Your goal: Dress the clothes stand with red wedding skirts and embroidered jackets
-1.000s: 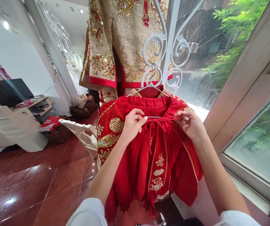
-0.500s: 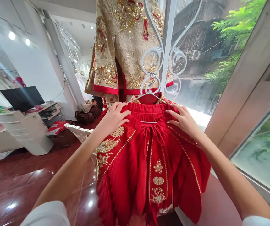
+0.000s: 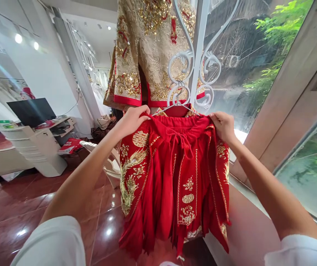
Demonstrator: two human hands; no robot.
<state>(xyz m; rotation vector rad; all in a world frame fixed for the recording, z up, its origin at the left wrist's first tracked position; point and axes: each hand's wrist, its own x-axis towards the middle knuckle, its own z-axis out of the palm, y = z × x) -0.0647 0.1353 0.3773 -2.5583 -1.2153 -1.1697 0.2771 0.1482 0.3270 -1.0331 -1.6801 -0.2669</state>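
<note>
In the head view a red skirt (image 3: 161,177) with a gathered drawstring waist and gold embroidered panels hangs in front of me. At its waist's left end my left hand (image 3: 136,118) is closed, pinching the fabric. Opposite, my right hand (image 3: 224,125) grips the right end of the waist, fingers folded over the cloth. A thin wire hanger (image 3: 166,109) shows between my hands, its hook up at the white scrolled ironwork. The tied cord (image 3: 179,138) dangles at the waist's front. Behind the waist a red collar with gold trim (image 3: 160,111) is partly hidden.
A gold-beaded cream jacket (image 3: 158,70) with red hems hangs above, behind the white scrolled metal frame (image 3: 198,55). Windows stand at the right. At the left are a white desk (image 3: 36,151), a dark monitor (image 3: 31,111) and a pale chair (image 3: 111,164).
My hands have moved outward and closed on the waist's ends. The waistband is spread wider, its front edge raised, and the side panels now hang straighter with more embroidery showing.
</note>
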